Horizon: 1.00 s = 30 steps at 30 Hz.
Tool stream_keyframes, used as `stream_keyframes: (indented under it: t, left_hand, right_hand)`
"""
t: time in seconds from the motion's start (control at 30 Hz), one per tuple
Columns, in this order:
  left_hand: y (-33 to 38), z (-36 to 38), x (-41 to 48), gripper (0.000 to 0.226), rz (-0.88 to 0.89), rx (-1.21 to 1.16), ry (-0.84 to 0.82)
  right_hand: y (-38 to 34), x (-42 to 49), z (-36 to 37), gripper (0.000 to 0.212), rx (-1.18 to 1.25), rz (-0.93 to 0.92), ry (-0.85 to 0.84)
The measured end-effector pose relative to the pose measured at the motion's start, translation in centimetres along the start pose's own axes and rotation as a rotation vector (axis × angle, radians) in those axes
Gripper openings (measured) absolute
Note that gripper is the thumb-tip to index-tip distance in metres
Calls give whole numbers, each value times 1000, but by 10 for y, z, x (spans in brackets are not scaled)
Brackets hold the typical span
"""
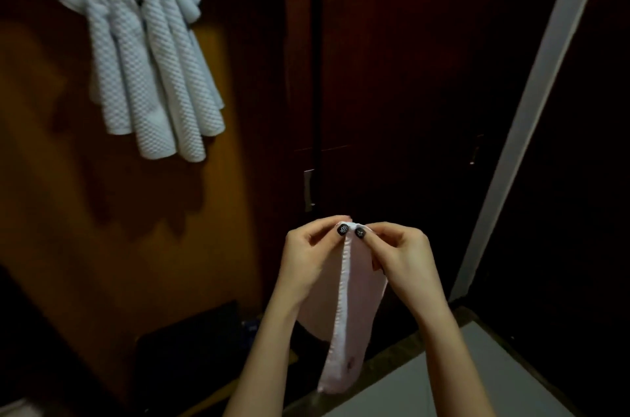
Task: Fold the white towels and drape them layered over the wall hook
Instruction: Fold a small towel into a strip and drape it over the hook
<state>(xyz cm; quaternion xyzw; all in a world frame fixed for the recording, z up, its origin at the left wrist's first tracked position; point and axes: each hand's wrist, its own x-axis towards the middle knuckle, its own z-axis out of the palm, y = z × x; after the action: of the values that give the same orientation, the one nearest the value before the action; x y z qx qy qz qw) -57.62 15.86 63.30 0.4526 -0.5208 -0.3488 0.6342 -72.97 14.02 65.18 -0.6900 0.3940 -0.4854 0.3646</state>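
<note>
White cloth (344, 311) hangs folded between both hands, its top edge pinched by the left hand (306, 253) and the right hand (399, 256). Up left, folded white towels (153, 75) hang on the wall.

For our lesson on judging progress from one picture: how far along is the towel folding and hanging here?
Done: several white waffle-textured towels hang layered on the wall, upper left; the hook is hidden. In hand: the left hand and right hand pinch the top of a pale, smooth towel folded lengthwise, hanging down. Left: drape it over the others.
</note>
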Motion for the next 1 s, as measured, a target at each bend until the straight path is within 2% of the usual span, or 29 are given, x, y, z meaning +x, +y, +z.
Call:
stream_keyframes:
  t: [0.17, 0.27, 0.4, 0.57, 0.67, 0.87, 1.0]
  left_hand:
    - [11, -24, -17, 10, 9, 12, 170]
    - [17, -37, -27, 15, 22, 16, 287]
    - [17, -53, -41, 11, 1, -20, 316]
    - [12, -68, -45, 18, 15, -30, 360]
    - [9, -72, -43, 14, 21, -58, 418]
    - [-2, -73, -35, 14, 25, 18, 417]
    - [-16, -72, -28, 7, 25, 112, 505]
  right_hand:
    - [-8, -4, 28, 12, 29, -1, -94]
    - [-16, -5, 47, 12, 78, 4, -156]
    - [-24, -7, 72, 14, 144, 10, -166]
    - [-26, -5, 92, 21, 163, 27, -144]
    - [-23, -1, 101, 16, 160, 32, -151]
    - [-10, 10, 98, 16, 64, 20, -243]
    - [3, 20, 81, 22, -174, -15, -410]
